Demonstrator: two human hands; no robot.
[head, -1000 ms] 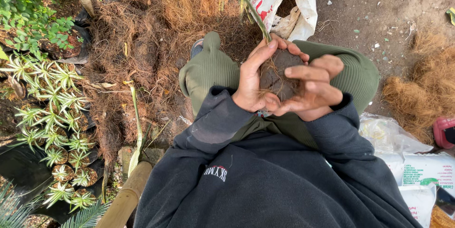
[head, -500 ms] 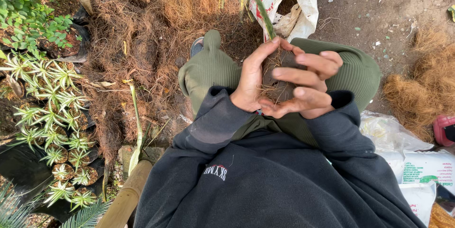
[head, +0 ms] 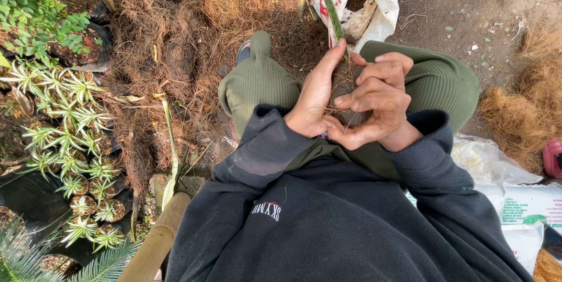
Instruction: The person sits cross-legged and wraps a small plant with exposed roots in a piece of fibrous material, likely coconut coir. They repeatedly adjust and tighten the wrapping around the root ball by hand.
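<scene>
Head view: your left hand (head: 313,103) and right hand (head: 374,103) both close around 1 fibrous root ball (head: 344,86) above your knees, cupping it so its green leaf (head: 331,7) stands upright.

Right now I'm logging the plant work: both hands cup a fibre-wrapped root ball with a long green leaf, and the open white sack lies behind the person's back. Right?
Not quite. In the head view the white sack lies ahead of the person, past the knees, not behind the back. The rest holds: left hand and right hand cup the fibre-wrapped root ball with its long green leaf.
</scene>
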